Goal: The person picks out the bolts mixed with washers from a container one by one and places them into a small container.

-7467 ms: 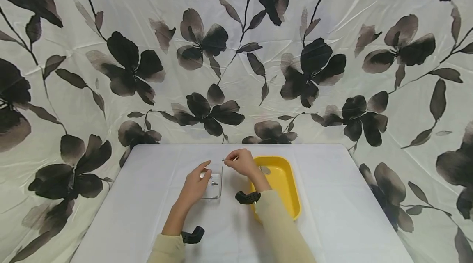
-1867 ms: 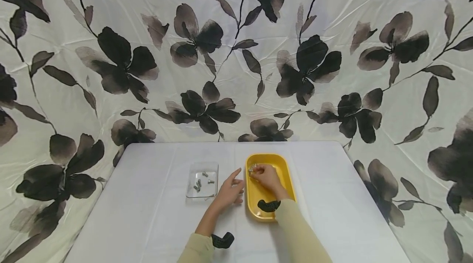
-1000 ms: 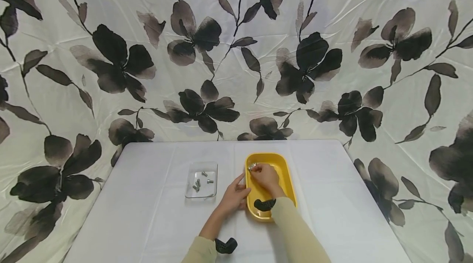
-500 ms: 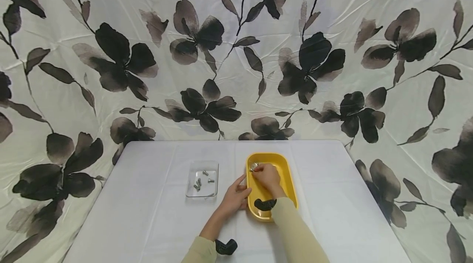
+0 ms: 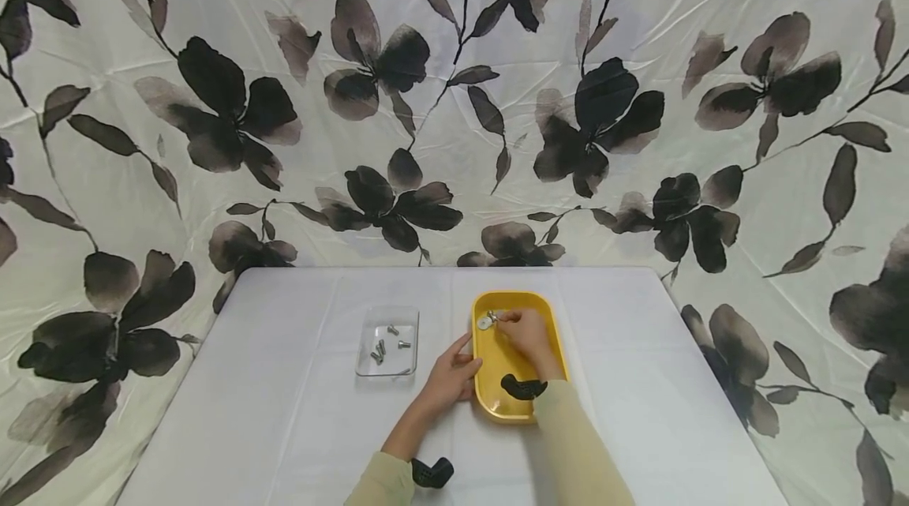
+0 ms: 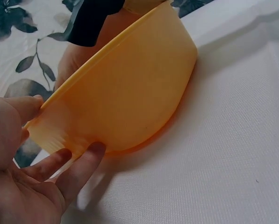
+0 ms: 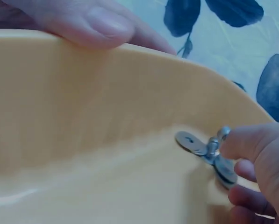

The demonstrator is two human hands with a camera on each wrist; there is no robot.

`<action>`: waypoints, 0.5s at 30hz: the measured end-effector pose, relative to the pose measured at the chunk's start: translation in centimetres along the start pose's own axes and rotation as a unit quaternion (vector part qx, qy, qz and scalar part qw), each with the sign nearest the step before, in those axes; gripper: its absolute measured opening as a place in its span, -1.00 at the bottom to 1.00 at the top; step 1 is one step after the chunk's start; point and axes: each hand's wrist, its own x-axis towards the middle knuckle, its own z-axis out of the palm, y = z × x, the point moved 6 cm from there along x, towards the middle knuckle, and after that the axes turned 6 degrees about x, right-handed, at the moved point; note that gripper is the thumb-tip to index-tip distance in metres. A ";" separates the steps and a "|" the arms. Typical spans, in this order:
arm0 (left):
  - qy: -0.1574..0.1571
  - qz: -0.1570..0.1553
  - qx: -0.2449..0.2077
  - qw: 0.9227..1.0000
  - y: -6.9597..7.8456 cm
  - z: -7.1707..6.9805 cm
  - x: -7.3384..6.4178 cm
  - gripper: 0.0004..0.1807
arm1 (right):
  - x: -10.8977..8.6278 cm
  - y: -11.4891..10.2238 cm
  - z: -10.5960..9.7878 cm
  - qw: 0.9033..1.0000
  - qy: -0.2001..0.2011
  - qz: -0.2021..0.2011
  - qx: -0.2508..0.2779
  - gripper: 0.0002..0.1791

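Observation:
My left hand (image 5: 447,378) holds the left side of a yellow tray (image 5: 504,403). Its thumb hooks over the rim, and its fingers press the outer wall (image 6: 125,93) in the left wrist view. Inside the tray my right hand (image 5: 529,336) pinches a small metal screw (image 7: 223,133) between thumb and index finger. Beneath these fingertips lie flat round washers (image 7: 190,142) and another screw-like piece (image 7: 212,145), close together against the tray's corner. The right hand's fingers partly cover this small hardware.
A clear box (image 5: 360,360) with several silver screws (image 5: 380,347) in it stands left of the tray on a white-covered table (image 5: 298,411). A floral cloth (image 5: 454,95) hangs behind the far edge. Both wrists carry black cameras (image 5: 433,473).
The right hand went from above the clear box to the tray, where its fingers worked among the hardware and shifted slightly right. The left hand left the box and took the tray's side.

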 end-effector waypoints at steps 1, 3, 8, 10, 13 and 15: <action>0.001 0.000 0.001 1.000 0.0 0.0 0.0 -0.32 | 0.0 -0.3 -0.2 1.000 0.001 -0.003 0.008 -0.86; 0.003 0.003 0.005 1.000 0.0 -0.1 0.0 -0.33 | 0.0 -0.7 -0.5 1.000 0.004 -0.011 0.013 -0.85; 0.001 -0.001 0.010 1.000 -0.1 -0.1 0.1 -0.32 | -0.1 -2.0 -1.2 1.000 0.004 -0.026 0.007 -0.87; 0.002 0.001 0.010 1.000 -0.1 -0.1 0.0 -0.32 | -0.1 -2.6 -1.4 0.999 0.005 -0.032 0.003 -0.87; 0.005 0.005 0.010 1.000 -0.1 -0.1 0.1 -0.32 | -0.1 -3.5 -1.6 0.999 0.007 -0.043 -0.002 -0.86; 0.005 0.005 0.011 1.000 0.0 -0.2 0.0 -0.32 | -0.1 -4.0 -1.7 0.999 0.006 -0.049 -0.004 -0.87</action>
